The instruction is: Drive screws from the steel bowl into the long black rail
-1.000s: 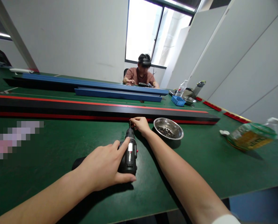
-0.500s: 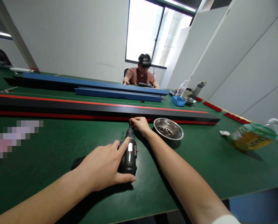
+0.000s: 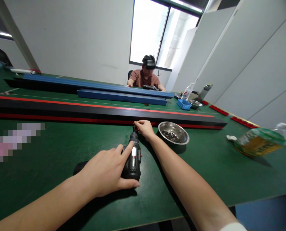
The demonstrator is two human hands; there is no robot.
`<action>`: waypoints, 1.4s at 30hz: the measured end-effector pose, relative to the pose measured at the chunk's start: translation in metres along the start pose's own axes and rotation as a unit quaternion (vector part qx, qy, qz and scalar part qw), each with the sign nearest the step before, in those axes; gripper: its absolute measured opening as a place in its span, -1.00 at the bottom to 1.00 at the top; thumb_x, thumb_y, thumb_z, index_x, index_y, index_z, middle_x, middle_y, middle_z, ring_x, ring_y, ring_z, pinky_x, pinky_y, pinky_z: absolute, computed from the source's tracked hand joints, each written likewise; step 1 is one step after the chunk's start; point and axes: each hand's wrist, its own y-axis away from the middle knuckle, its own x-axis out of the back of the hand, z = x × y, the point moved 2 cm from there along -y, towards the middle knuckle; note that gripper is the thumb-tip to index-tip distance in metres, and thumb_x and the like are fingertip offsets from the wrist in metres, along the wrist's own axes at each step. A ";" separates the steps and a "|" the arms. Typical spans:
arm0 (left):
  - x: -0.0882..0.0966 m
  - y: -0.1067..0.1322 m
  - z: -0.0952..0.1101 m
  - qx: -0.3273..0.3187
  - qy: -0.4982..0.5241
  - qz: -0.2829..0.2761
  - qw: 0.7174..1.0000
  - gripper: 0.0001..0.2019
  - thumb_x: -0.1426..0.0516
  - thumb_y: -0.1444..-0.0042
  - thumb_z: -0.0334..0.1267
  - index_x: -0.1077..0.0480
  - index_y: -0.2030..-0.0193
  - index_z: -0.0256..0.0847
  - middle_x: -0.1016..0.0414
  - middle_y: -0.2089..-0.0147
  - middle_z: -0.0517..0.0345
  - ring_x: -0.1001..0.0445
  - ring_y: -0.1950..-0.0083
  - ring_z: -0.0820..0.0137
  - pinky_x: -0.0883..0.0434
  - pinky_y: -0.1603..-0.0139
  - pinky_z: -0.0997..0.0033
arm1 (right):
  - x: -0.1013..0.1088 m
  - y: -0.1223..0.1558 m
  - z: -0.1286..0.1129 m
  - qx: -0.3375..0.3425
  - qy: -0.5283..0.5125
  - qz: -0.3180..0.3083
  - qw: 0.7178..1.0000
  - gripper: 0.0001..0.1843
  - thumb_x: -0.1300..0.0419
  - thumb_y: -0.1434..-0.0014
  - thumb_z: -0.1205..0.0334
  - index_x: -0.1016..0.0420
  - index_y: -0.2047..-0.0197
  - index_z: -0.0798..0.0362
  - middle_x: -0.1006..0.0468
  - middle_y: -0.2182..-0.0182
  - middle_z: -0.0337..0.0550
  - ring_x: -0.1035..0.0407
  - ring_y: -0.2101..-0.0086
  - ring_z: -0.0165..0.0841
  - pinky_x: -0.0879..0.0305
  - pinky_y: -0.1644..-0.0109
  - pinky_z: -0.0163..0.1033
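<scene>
My left hand (image 3: 105, 171) is wrapped round a black cordless drill (image 3: 133, 162), which lies on its side with its bit pointing away from me. The forefinger stretches along the drill's body toward the chuck. At the bit's tip, my right hand (image 3: 145, 129) is closed in a pinch; whatever sits between its fingertips is too small to make out. Those fingertips are close against the near red edge of a long black bar with red stripes (image 3: 104, 113). Just right of my right hand stands a steel bowl (image 3: 186, 138) with many small dark screw-like pieces in it.
Blue metal channels (image 3: 121, 98) lie beyond the black bar. A blue basket (image 3: 183, 104) and bottles stand at the far right. Nearer on the right, a plastic jug (image 3: 259, 142) lies on its side on the green table (image 3: 205, 166). Across the table sits another person (image 3: 143, 77).
</scene>
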 end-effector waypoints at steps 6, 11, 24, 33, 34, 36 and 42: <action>-0.001 0.000 0.000 -0.003 -0.001 0.002 1.000 0.08 -0.02 -0.07 0.46 0.20 -0.56 -0.12 -0.48 -0.12 -0.21 -0.60 0.09 -0.08 -0.51 0.12 0.01 | 0.001 0.000 0.000 0.003 -0.015 -0.002 1.000 -0.82 -0.24 -0.22 0.27 -0.64 0.31 0.18 -0.66 0.38 -0.04 -0.47 0.52 -0.44 -0.20 0.62 -0.45; 0.002 0.001 0.001 -0.006 -0.002 0.003 1.000 0.06 -0.03 -0.08 0.44 0.19 -0.56 -0.13 -0.48 -0.10 -0.19 -0.59 0.10 -0.08 -0.52 0.12 -0.02 | 0.001 0.000 0.001 -0.007 -0.032 -0.006 0.999 -0.83 -0.22 -0.21 0.30 -0.64 0.29 0.18 -0.66 0.37 -0.05 -0.47 0.53 -0.46 -0.20 0.61 -0.47; 0.008 0.000 0.004 0.002 0.001 -0.017 1.000 0.06 -0.05 -0.09 0.42 0.17 -0.56 -0.15 -0.48 -0.12 -0.20 -0.60 0.08 -0.08 -0.52 0.10 0.00 | 0.001 -0.002 0.004 -0.001 -0.010 0.008 1.000 -0.84 -0.23 -0.14 0.32 -0.65 0.32 0.16 -0.65 0.41 -0.06 -0.49 0.52 -0.42 -0.26 0.60 -0.46; 0.022 0.001 0.009 0.008 0.010 -0.049 0.999 0.04 -0.07 -0.12 0.37 0.15 -0.56 -0.20 -0.48 -0.14 -0.25 -0.59 0.05 -0.10 -0.53 0.07 -0.03 | 0.002 -0.004 0.006 -0.006 0.020 0.016 1.000 -0.83 -0.26 -0.17 0.25 -0.66 0.30 0.16 -0.64 0.46 -0.06 -0.47 0.56 -0.41 -0.30 0.60 -0.43; 0.022 0.001 0.009 0.008 0.011 -0.048 0.999 0.04 -0.07 -0.12 0.37 0.15 -0.56 -0.20 -0.48 -0.14 -0.24 -0.59 0.05 -0.11 -0.53 0.07 -0.03 | 0.002 -0.004 0.006 -0.007 0.022 0.017 1.000 -0.82 -0.26 -0.18 0.23 -0.66 0.30 0.16 -0.64 0.46 -0.06 -0.46 0.57 -0.41 -0.30 0.60 -0.43; 0.020 0.001 0.009 0.007 0.011 -0.047 0.999 0.04 -0.07 -0.12 0.37 0.15 -0.56 -0.21 -0.47 -0.15 -0.24 -0.59 0.04 -0.11 -0.53 0.06 -0.05 | 0.002 -0.003 0.006 -0.010 0.024 0.017 1.000 -0.81 -0.27 -0.20 0.22 -0.67 0.29 0.16 -0.64 0.48 -0.06 -0.44 0.58 -0.42 -0.30 0.59 -0.43; 0.007 0.000 0.003 -0.001 0.000 -0.011 1.000 0.06 -0.05 -0.09 0.42 0.17 -0.56 -0.16 -0.48 -0.13 -0.21 -0.59 0.07 -0.09 -0.53 0.09 -0.03 | 0.000 -0.002 0.004 -0.005 0.027 0.032 0.999 -0.79 -0.26 -0.24 0.22 -0.67 0.28 0.17 -0.65 0.45 -0.06 -0.47 0.55 -0.43 -0.26 0.60 -0.45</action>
